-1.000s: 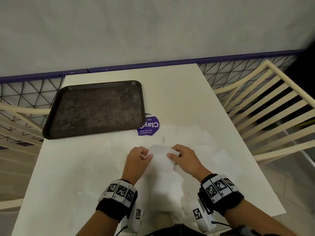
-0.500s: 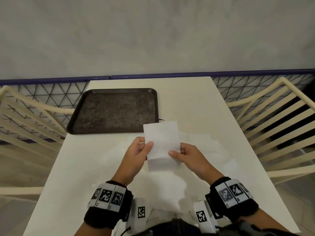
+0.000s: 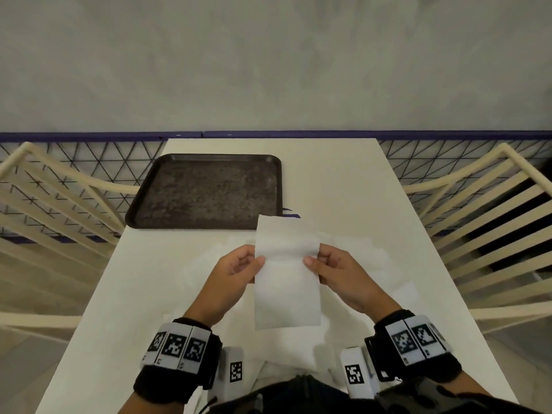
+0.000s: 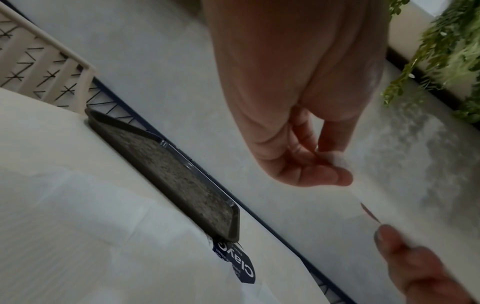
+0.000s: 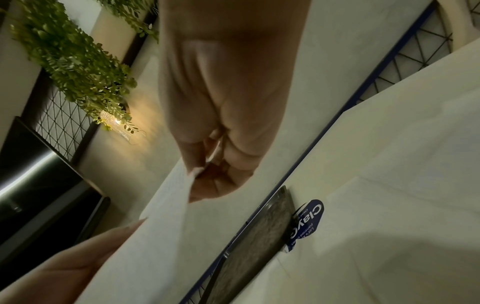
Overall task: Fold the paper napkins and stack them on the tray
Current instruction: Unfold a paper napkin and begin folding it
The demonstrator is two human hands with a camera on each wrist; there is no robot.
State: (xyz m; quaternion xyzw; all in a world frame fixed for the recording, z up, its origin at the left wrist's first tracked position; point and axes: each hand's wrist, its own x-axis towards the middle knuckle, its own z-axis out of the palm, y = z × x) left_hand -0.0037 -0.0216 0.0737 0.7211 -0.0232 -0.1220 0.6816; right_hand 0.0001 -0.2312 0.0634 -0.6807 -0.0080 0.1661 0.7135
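Observation:
A white paper napkin [image 3: 286,282] hangs upright above the table, unfolded into a tall rectangle. My left hand [image 3: 239,265] pinches its left edge and my right hand [image 3: 330,265] pinches its right edge, both at mid height. The left wrist view shows my left hand [image 4: 322,156] pinching the napkin's edge [image 4: 337,159]. In the right wrist view my right hand [image 5: 207,170] pinches the napkin [image 5: 161,226]. A dark speckled tray [image 3: 206,192] lies at the far left of the table with nothing on it. Several more white napkins [image 3: 355,252] lie flat on the table under my hands.
The white table [image 3: 337,180] has cream slatted chairs on the left [image 3: 50,198] and right [image 3: 484,210]. A wire mesh fence with a purple rail [image 3: 298,134] runs along the far edge. A purple sticker [image 3: 289,213] peeks out beside the tray.
The napkin has been lifted off the table and opened from a small folded piece into a longer sheet that hangs lower. Both hands have moved slightly apart, still pinching its edges.

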